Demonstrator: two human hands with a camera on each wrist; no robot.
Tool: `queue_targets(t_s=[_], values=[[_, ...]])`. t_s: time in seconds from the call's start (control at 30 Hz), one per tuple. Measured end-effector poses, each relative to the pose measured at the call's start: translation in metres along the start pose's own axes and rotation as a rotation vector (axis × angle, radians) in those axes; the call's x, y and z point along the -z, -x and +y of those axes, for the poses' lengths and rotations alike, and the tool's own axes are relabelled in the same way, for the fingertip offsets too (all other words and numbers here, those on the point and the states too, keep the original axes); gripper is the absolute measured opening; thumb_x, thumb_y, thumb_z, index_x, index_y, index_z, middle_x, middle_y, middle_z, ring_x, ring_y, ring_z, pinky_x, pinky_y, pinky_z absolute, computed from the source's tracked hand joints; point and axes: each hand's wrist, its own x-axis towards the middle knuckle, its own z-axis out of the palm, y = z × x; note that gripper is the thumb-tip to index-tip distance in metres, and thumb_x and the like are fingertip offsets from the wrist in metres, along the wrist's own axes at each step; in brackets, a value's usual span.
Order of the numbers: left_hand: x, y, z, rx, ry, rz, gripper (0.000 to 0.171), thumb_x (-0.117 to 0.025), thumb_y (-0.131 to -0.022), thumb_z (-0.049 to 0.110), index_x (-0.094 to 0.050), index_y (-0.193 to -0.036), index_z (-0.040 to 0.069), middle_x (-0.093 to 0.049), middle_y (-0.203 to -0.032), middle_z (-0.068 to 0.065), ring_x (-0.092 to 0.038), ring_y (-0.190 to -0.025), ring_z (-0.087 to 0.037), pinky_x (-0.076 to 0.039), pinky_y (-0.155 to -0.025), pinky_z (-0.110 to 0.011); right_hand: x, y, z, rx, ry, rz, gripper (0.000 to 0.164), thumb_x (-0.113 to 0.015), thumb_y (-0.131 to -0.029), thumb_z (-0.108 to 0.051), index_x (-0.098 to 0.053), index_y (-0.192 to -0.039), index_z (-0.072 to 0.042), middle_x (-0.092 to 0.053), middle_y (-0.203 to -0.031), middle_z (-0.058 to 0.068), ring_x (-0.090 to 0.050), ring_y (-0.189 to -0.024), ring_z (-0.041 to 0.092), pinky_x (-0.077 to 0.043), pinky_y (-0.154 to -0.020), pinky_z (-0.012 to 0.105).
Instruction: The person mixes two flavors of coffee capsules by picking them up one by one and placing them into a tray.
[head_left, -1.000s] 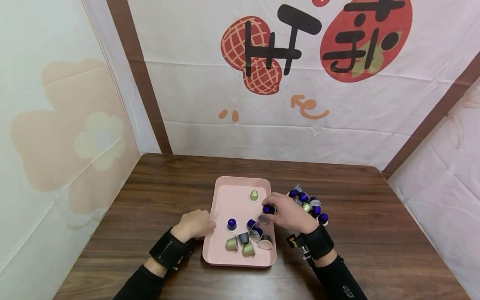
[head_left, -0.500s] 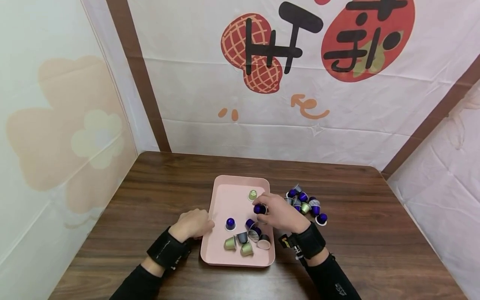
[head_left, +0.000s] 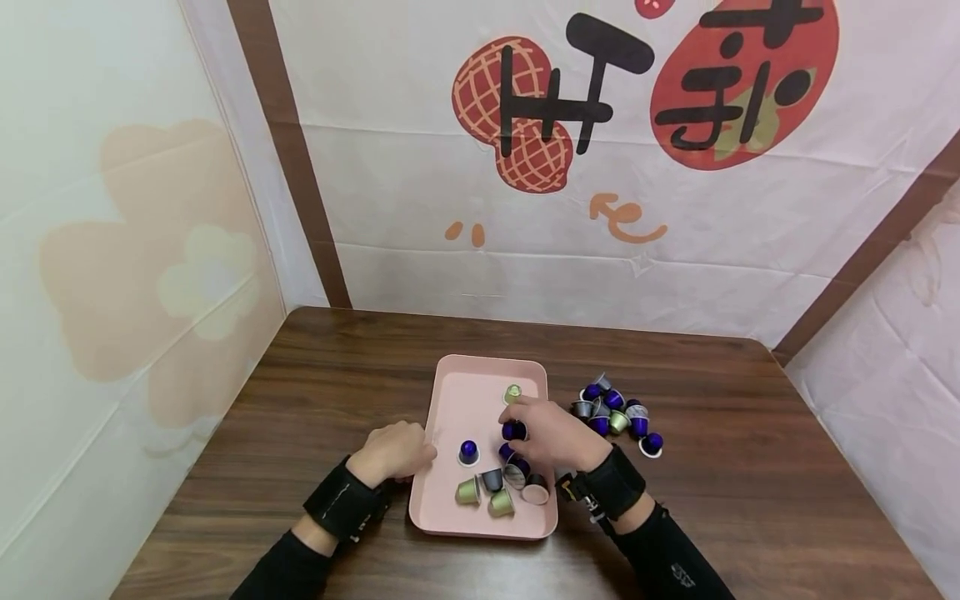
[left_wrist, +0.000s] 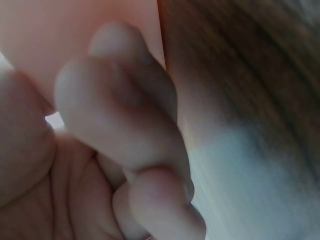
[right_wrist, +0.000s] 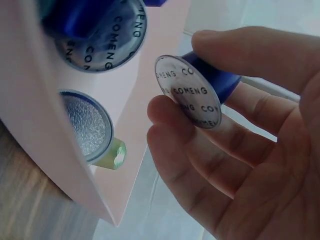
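Observation:
My right hand (head_left: pixel 558 435) pinches a dark blue coffee capsule (head_left: pixel 512 431) over the right half of the pink tray (head_left: pixel 472 392). In the right wrist view, the printed lid of that capsule (right_wrist: pixel 187 91) faces the camera, held between thumb and fingers. My left hand (head_left: pixel 397 450) holds the tray's left rim, fingers curled; the left wrist view shows the fingers (left_wrist: pixel 120 110) close up against the pink edge. On the tray, a blue capsule (head_left: pixel 468 452) stands upright. Green capsules (head_left: pixel 467 492), a grey one (head_left: pixel 492 480) and others lie tipped near the front. A green capsule (head_left: pixel 512 394) stands toward the back.
Right of the tray, a loose heap of blue, grey and green capsules (head_left: pixel 617 421) lies on the brown wooden table (head_left: pixel 720 467). One blue capsule (head_left: pixel 652 444) sits at the heap's near right. A printed white cloth (head_left: pixel 390 208) hangs behind the table.
My right hand has moved left and a little toward me across the tray with the blue capsule. The left hand has stayed at the tray's rim.

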Motion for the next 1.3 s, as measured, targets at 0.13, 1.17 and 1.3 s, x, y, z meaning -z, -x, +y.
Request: queue_targets(t_s=[0.13, 1.17, 1.3], values=[[0.0, -0.001, 0.0, 0.009, -0.012, -0.002, 0.032, -0.052, -0.084, 0.023, -0.055, -0.055, 0.01, -0.05, -0.046, 0.0, -0.047, -0.043, -0.015, -0.035, -0.047, -0.031, 0.002, -0.003, -0.005, 0.066, 0.066, -0.004, 0.027, -0.07, -0.083, -0.013, -0.065, -0.109, -0.006, -0.057, -0.102, 0.0, -0.053, -0.08, 0.006, -0.047, -0.072, 0.021], [-0.002, -0.001, -0.002, 0.029, -0.01, 0.001, 0.031, -0.053, -0.084, 0.025, -0.056, -0.057, 0.011, -0.053, -0.049, -0.001, -0.049, -0.045, -0.016, -0.036, -0.048, -0.032, 0.005, -0.021, -0.009, 0.1, 0.122, -0.06, 0.025, -0.067, -0.086, -0.013, -0.065, -0.109, -0.004, -0.062, -0.102, 0.007, -0.057, -0.082, 0.014, -0.047, -0.072, 0.025], [-0.003, -0.001, -0.001, 0.018, 0.001, -0.005, 0.031, -0.052, -0.085, 0.025, -0.055, -0.057, 0.01, -0.053, -0.05, -0.001, -0.048, -0.045, -0.015, -0.035, -0.047, -0.031, 0.017, -0.007, 0.001, 0.016, 0.074, -0.047, 0.025, -0.066, -0.086, -0.011, -0.065, -0.11, -0.004, -0.061, -0.105, 0.008, -0.055, -0.074, 0.012, -0.046, -0.066, 0.026]])
